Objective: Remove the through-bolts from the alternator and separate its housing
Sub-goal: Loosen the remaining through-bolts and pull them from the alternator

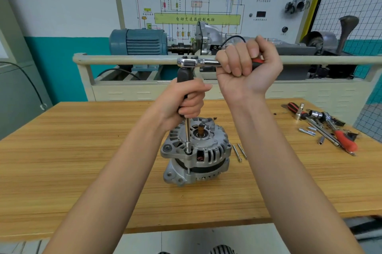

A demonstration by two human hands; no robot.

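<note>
A wooden counter (82, 171) stands before a wiring-diagram board. The left hand (184, 100) grips the upright extension bar (187, 133); the right hand (246, 63) is wrapped round the ratchet (198, 62) handle. Below both hands sits one alternator (196, 150), two loose bolts (239, 152) just right of it.

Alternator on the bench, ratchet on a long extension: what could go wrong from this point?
1. The alternator stands free on the table, unclamped; neither hand steadies it, so torque may tip or spin it.
2. The right hand pulls the ratchet high above the bolt; the extension the left hand holds could lean and slip off.
3. Two loose bolts could roll.
</note>
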